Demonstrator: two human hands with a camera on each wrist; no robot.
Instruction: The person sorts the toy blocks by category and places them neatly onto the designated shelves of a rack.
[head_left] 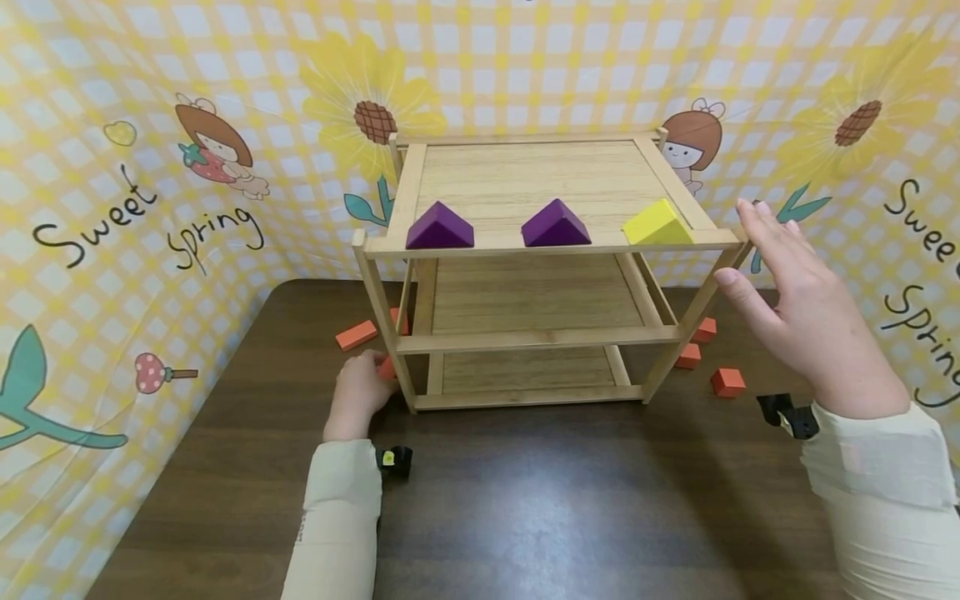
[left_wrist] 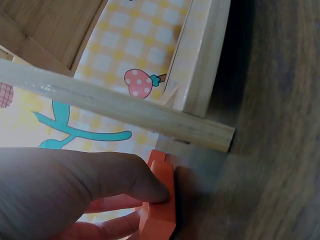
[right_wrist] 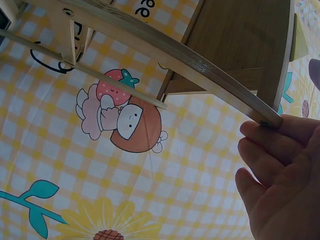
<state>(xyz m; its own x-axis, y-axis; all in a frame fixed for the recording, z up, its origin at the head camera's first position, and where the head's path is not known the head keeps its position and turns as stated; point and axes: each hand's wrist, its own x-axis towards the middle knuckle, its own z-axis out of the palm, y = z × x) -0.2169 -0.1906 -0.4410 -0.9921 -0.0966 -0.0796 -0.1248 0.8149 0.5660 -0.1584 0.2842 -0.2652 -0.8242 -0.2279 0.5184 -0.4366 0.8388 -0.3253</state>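
The left hand (head_left: 358, 390) pinches an orange block (left_wrist: 159, 220) beside the left front post (head_left: 378, 292) of a rack (head_left: 536, 341); the right hand (head_left: 813, 312), fingers extended, is at the rack's upper right corner (head_left: 733, 238). Purple prisms (head_left: 440, 227) sit on top.

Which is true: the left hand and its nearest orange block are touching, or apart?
Touching: the left wrist view shows the left hand with its thumb tip on the orange block.
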